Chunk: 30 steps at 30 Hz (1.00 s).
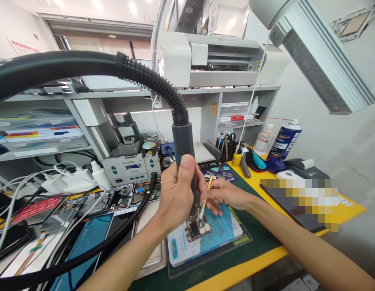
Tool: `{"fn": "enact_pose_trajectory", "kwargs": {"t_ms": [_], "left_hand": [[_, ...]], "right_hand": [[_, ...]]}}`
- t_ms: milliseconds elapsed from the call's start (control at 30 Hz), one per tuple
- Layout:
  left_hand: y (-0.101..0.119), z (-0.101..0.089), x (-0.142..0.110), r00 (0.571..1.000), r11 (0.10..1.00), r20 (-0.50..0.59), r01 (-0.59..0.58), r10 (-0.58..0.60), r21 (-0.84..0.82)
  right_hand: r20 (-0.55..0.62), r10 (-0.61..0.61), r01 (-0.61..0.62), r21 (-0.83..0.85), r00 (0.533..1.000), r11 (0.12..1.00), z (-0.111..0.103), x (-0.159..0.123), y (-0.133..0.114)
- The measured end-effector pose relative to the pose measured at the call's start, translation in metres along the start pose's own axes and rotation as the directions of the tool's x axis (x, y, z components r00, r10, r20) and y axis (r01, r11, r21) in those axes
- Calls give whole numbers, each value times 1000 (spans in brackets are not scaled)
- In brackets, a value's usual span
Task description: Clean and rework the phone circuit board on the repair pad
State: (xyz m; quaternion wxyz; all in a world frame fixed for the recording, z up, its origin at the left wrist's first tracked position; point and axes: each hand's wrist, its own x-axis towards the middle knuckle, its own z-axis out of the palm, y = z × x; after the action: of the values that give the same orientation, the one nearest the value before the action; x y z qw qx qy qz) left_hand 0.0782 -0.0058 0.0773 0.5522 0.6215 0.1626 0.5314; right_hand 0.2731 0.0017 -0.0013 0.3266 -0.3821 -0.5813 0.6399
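Note:
My left hand is wrapped round the dark grey handle of a hot air gun, thumb pressed against its side. The gun stands almost upright, its metal nozzle just above a phone circuit board. A slim gold-handled tool is pinched in the fingers of my right hand; its pale, flat-looking tip reaches down to the board beside the nozzle. I cannot tell if the tip touches. The board lies on a blue and white work pad, which rests on a dark perforated mat.
A hot air station stands behind on the left, its black hose crossing several phones and boards. A spray can, a clear bottle and a dark flat panel sit right. A lamp hangs overhead.

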Motion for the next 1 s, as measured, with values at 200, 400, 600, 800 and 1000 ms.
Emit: {"fn": "enact_pose_trajectory", "kwargs": {"t_ms": [200,400,600,800,1000], "left_hand": [[-2,1,-3,1000,1000,19,21,-21,1],[0,2,-4,1000,1000,14,25,-25,7],[-1,2,-5,999,999,15,32,-33,15],[1,2,-5,999,999,13,34,-34,21],[2,3,-5,999,999,16,40,-40,18]], "right_hand": [[20,11,-11,-25,1000,1000,-1,0,2],[31,22,-21,-45,999,999,-1,1,3],[28,32,-30,-55,999,998,-1,1,3],[6,34,-33,-54,999,998,-1,2,3],[-15,45,-46,-50,999,998,-1,2,4]]}}
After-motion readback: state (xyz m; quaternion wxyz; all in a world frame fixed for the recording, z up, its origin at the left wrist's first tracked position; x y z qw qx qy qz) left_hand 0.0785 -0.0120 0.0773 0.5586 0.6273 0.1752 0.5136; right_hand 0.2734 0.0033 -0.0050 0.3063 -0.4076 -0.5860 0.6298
